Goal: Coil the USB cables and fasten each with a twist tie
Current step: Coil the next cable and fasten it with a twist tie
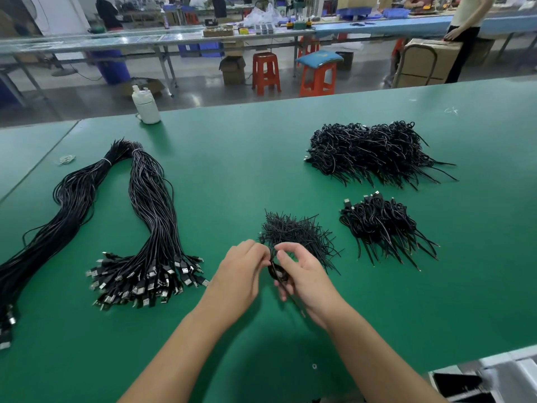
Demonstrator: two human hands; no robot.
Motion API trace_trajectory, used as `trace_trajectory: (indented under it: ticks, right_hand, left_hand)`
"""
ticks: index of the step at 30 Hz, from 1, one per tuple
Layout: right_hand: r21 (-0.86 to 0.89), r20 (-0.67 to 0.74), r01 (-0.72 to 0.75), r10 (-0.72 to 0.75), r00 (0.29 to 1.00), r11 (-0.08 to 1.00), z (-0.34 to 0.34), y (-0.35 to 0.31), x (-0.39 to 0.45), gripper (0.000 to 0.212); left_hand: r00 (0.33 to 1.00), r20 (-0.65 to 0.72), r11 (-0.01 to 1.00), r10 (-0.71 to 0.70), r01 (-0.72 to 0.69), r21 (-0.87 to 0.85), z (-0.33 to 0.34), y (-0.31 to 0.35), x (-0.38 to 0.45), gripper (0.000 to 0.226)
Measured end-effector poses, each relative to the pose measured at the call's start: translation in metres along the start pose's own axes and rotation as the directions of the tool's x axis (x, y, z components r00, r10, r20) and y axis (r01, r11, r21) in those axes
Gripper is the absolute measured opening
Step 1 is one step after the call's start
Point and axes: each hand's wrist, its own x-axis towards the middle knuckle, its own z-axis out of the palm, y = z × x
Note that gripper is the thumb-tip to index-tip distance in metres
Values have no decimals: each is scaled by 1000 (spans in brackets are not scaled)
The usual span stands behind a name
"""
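Hands (273,274) grip coiled cable (277,273) beside twist ties (293,231).

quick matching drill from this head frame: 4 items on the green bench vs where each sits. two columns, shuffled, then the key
Things:
1. white bottle
2. loose twist ties
3. uncoiled USB cables
4. large heap of coiled cables

Places:
A. far right of the table
B. left of the table, plugs toward the person
C. far edge of the table, left of centre
D. centre, just beyond the hands

Pairs: 1-C, 2-D, 3-B, 4-A

The left hand and right hand hold a small coiled cable in front of the tie pile.
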Motion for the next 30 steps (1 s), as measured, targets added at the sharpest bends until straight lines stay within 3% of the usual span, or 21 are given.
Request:
trace_trajectory:
  ticks: [3,6,11,14,19,22,25,27,30]
  right_hand:
    - [51,26,33,-35,999,998,0,0,0,18]
    - [61,67,66,-70,995,996,-1,-1,0,16]
    - [98,46,41,-46,998,994,-8,-1,1,22]
    - [105,54,3,-8,998,994,-13,0,1,21]
    - [-106,56,-13,19,998,994,-19,2,3,4]
    - [-143,56,-36,44,997,989,-23,2,5,11]
    - [-205,5,-59,61,998,977,-30,-3,8,19]
    - [-348,-80,-56,29,996,936,-39,-12,13,19]
    - [-665,-228,-67,-117,967,744,-65,-39,25,18]
  left_hand:
    - [987,-43,976,-157,148,-160,0,0,1,15]
    - [972,-56,956,-228,213,-203,0,0,1,17]
    - [978,-59,965,-198,184,-188,-1,1,-2,14]
    - [995,-60,995,-77,73,-65,1,-2,-5,8]
    - [975,-60,940,215,-191,282,13,-6,-5,14]
    - [955,-63,917,289,-257,306,24,-11,-3,15]
    - [960,-110,946,256,-225,235,36,-20,-2,19]
    - [977,-151,978,153,-128,167,43,-29,-4,22]
    - [992,-122,986,-15,35,163,50,-53,-17,31]
